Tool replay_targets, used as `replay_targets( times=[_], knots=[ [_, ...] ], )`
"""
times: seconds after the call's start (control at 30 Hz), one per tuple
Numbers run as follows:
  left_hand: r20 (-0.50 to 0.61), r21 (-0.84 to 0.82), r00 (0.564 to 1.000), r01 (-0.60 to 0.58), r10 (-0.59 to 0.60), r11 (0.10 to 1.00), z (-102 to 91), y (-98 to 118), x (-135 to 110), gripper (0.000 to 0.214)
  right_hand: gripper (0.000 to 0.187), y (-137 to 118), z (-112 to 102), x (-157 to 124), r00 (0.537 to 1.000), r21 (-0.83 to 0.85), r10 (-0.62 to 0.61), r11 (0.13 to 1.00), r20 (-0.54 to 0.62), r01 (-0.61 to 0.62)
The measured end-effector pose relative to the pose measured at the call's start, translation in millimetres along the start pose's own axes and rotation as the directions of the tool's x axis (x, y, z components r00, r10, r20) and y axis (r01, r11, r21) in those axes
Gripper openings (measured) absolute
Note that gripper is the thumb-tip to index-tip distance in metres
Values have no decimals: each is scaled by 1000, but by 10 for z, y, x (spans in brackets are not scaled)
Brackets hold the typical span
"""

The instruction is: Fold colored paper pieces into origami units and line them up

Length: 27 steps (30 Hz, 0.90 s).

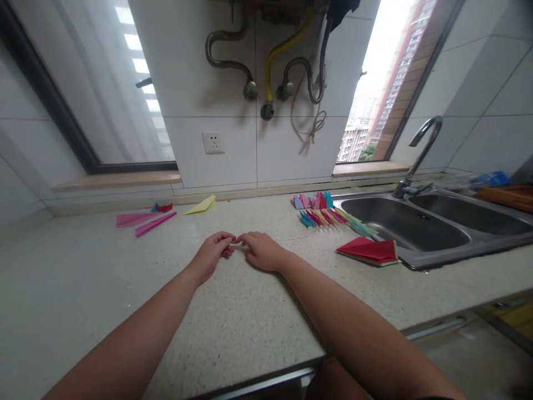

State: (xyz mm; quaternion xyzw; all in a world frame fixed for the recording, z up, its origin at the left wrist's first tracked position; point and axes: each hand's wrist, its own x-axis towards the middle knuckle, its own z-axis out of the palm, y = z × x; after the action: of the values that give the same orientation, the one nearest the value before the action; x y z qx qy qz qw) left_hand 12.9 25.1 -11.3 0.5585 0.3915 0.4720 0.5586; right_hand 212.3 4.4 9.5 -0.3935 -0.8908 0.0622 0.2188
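Observation:
My left hand is closed in a pinch just above the middle of the counter, its thumb and index finger pressed together. Whatever lies between them is too small to make out. My right hand meets it fingertip to fingertip, fingers bent and drawn together, its palm side hidden. A faint thin line, perhaps thread, runs over the counter to the right of my hands. Nearest on the left is a folded yellow paper. To the right lie rows of small folded paper pieces in several colours and a larger folded red paper.
Pink folded paper strips and a small red and blue folded piece lie at the back left of the counter. A double steel sink with a faucet is at the right. Pipes and a socket are on the wall.

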Motion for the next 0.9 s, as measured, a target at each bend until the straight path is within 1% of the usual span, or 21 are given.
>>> replay_targets(
  times=[0.1, 0.27, 0.37, 0.47, 0.57, 0.67, 0.77, 0.9],
  knots=[
    [-1, 29, 1000, -1, 1, 1000, 10, -10, 7, 28, 43, 115, 58, -45, 1000, 54, -9, 998, -30, 10],
    [28, 80, 999, -30, 28, 996, 25, -45, -3, 27, 36, 155, 83, -17, 1000, 68, 4, 998, -29, -2],
    [54, 121, 998, -39, 33, 992, 37, -50, -14, 26, 35, 161, 39, -25, 999, 25, 21, 999, -26, -21],
    [66, 157, 998, -32, 22, 987, 44, -45, -21, 25, 32, 182, -55, -77, 999, -64, 39, 997, 19, -37],
    [74, 177, 997, -33, 20, 984, 47, -40, -25, 25, 26, 214, -152, -143, 994, -131, 87, 988, 60, -78],
    [75, 177, 997, -32, 18, 984, 54, -34, -29, 25, 25, 256, -207, -181, 989, -146, 138, 981, 58, -128],
    [80, 196, 996, -41, 25, 980, 63, -21, -38, 23, 25, 313, -215, -188, 981, -149, 180, 974, 68, -169],
    [87, 248, 995, -64, 44, 967, 76, -5, -64, 21, 27, 385, -171, -186, 971, -133, 228, 967, 74, -217]
  ],
)
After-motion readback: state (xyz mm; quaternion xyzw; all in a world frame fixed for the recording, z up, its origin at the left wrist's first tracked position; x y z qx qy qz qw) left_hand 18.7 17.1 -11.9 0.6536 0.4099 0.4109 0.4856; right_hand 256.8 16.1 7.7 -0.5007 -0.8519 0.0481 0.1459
